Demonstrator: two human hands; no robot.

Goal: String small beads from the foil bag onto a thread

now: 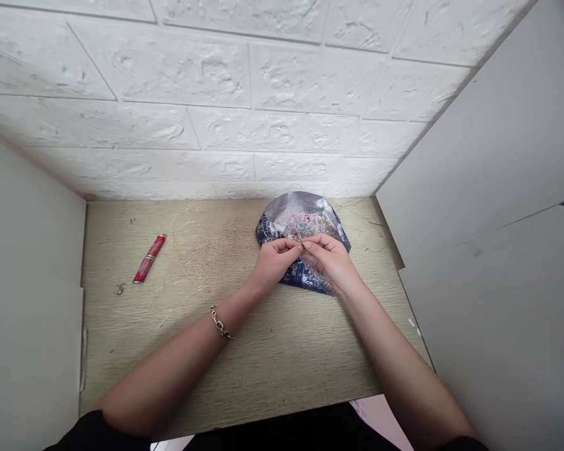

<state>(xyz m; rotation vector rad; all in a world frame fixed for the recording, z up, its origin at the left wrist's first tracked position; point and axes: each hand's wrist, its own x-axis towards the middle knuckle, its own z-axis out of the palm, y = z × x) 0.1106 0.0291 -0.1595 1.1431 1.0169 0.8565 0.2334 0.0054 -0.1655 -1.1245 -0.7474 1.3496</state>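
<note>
My left hand [278, 262] and my right hand [329, 258] meet fingertip to fingertip, both pinched closed. What lies between the fingertips is too small to name. Directly under and behind them sits a silver-lined bag [278, 203] with a dark blue patterned outside, spread open. Many tiny multicoloured beads [310, 222] fill its middle, and more of them show below my right hand. Part of the bag and its beads is hidden behind my fingers.
A red tube-shaped packet [149, 259] lies on the wooden tabletop [244, 376] at the left. Near it is a small shiny scrap [119, 289]. A white brick wall [183, 75] stands behind, with a white panel [28, 269] on the left and another panel [498, 156] on the right.
</note>
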